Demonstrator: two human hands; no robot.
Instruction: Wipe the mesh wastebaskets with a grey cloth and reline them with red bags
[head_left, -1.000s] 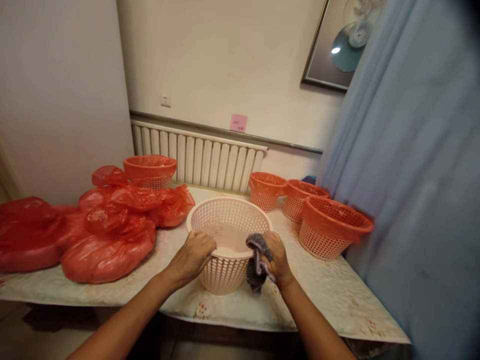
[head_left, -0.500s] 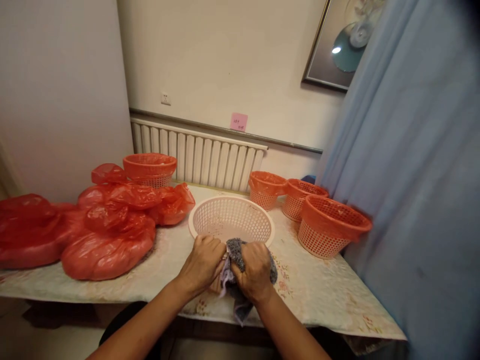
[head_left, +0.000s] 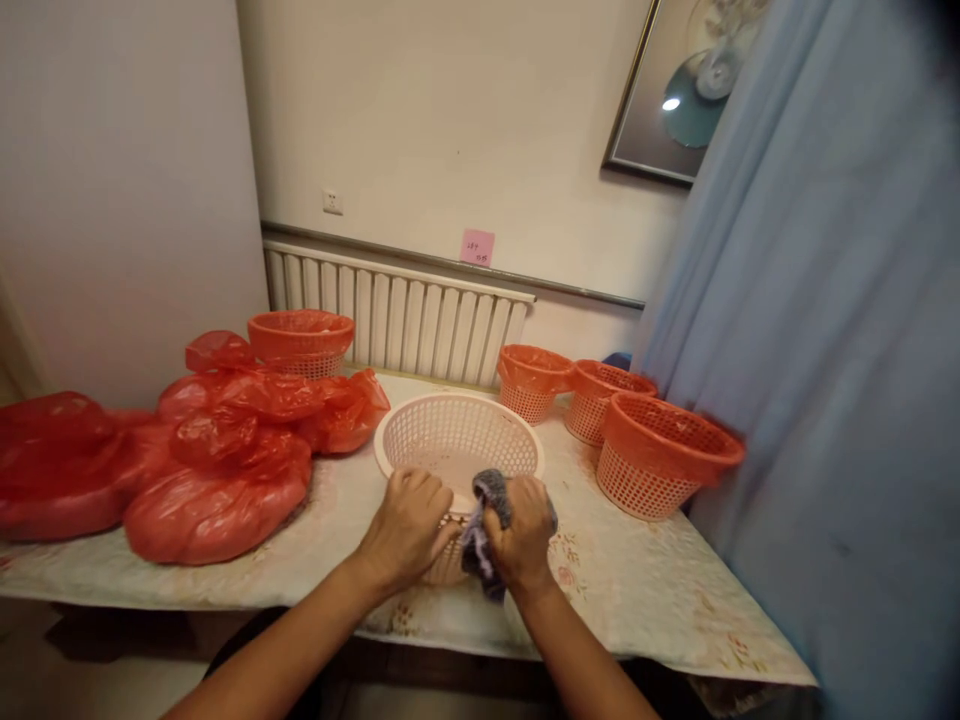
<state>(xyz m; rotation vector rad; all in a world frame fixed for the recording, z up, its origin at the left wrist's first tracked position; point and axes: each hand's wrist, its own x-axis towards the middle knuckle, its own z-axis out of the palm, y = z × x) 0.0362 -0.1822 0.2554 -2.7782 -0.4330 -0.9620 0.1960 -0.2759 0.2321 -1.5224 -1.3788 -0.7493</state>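
Observation:
A pale pink plastic basket with a perforated wall stands on the table in front of me. My left hand grips its near rim, fingers curled over the edge and thumb on the outside. Bunched in my right hand is a grey and lilac cloth, pressed against the basket's near right rim. Part of the cloth is hidden under my fingers. Small dark specks show on the basket's floor.
Filled red plastic bags lie on the left, with a bag-lined basket behind them. Three more lined baskets stand at right beside a blue curtain. A radiator runs behind the flower-patterned tablecloth.
My right hand has slid slightly right along the rim with the cloth, away from my left hand. The cloth's hanging end has drawn up. The basket has shifted a little left.

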